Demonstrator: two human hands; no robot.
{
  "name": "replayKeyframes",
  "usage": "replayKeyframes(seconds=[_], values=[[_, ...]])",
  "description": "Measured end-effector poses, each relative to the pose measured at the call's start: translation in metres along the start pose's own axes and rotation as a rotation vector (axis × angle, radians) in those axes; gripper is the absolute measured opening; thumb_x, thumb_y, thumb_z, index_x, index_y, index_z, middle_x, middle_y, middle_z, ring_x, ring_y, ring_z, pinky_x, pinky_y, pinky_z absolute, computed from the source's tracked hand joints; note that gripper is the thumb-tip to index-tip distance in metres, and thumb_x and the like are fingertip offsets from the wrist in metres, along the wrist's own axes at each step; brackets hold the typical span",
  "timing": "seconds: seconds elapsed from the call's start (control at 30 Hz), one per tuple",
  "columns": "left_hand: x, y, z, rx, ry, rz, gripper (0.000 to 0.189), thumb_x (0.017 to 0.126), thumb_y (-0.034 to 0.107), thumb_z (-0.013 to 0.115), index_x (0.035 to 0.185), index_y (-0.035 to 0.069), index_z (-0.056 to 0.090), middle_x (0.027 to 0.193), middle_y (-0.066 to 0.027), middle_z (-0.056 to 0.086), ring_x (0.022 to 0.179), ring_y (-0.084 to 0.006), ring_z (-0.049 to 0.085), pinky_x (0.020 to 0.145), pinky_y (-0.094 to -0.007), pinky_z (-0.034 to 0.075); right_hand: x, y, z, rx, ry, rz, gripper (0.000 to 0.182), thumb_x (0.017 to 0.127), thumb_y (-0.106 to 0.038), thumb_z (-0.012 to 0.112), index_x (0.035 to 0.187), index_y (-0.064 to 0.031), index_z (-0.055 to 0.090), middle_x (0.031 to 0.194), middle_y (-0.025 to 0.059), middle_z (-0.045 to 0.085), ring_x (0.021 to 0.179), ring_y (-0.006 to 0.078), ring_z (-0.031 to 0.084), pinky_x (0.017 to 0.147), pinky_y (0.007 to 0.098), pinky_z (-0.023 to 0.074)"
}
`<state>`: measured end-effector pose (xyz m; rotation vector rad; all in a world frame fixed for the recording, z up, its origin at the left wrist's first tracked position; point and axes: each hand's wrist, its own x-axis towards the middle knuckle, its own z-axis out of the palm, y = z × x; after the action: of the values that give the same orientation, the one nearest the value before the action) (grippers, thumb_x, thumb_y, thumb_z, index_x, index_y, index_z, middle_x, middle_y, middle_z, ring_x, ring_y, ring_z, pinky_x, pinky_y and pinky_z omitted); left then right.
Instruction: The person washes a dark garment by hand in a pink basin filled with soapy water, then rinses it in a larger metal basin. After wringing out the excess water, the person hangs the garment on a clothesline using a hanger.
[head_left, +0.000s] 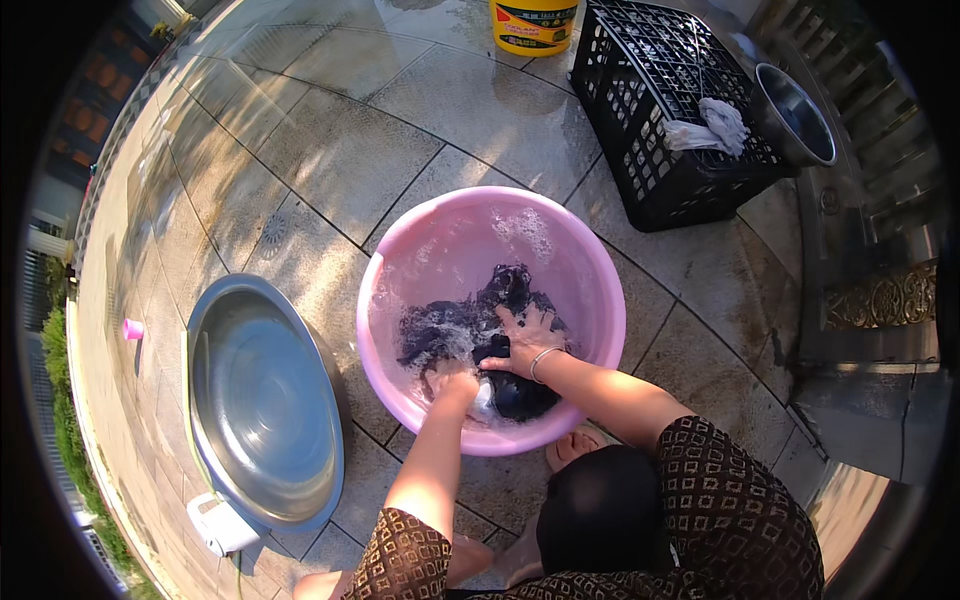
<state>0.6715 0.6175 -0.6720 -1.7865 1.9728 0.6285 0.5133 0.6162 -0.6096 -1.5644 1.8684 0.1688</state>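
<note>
A round pink plastic basin (613, 307) stands on the paving before me with water (442, 259) in it. Dark wet cloth (506, 289) is bunched in the middle, and part of it bulges up near my side of the rim. My right hand (527, 341) lies on the cloth with fingers spread, a bracelet (537, 364) on its wrist. Beside it, my left hand (451, 379) dips into the water at the near left of the cloth. Splashing water hides its fingertips, so its grip does not show.
A large metal basin (266, 405) stands at left, with a white device (221, 525) by its near end. At upper right, a black plastic crate (637, 150) bears a pale cloth (712, 131); a metal bowl (795, 116) is beside it. A yellow bucket (534, 30) stands beyond.
</note>
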Motion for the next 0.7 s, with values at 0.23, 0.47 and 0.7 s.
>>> replayKeyframes(seconds=[0.23,0.47,0.7], values=[[0.044,-0.040,-0.001,-0.063,-0.352,0.151,0.032,0.075,0.022,0.053,0.103,0.007,0.060,0.111,-0.0138,0.055,0.098,-0.0283,0.054,0.081,-0.0367,0.044,0.042,0.003,-0.013,-0.027,0.030,-0.068,0.083,0.062,-0.061,0.061,0.121,-0.0060,0.040,0.127,0.0304,0.029,0.120,0.0437,0.024,0.098,0.0471,0.0259],[-0.016,-0.062,-0.049,-1.585,-0.060,0.011,0.036,0.068,-0.010,0.054,0.104,-0.003,0.053,0.093,-0.0095,0.058,0.085,-0.0199,0.056,0.074,-0.0317,0.046,0.017,0.034,-0.021,0.520,0.146,-0.087,0.042,0.064,-0.037,0.069,0.089,-0.0068,0.055,0.102,0.0117,0.051,0.093,0.0291,0.052,0.079,0.0374,0.0411],[-0.075,-0.074,-0.089,-2.357,0.069,0.159,0.058,0.065,-0.017,0.040,0.117,0.008,0.043,0.112,-0.0152,0.049,0.106,-0.0329,0.046,0.090,-0.0501,0.036,-0.070,0.050,-0.051,0.665,0.520,-0.625,0.030,0.059,-0.017,0.074,0.071,-0.0061,0.049,0.092,0.0086,0.048,0.083,0.0260,0.050,0.072,0.0322,0.0420]])
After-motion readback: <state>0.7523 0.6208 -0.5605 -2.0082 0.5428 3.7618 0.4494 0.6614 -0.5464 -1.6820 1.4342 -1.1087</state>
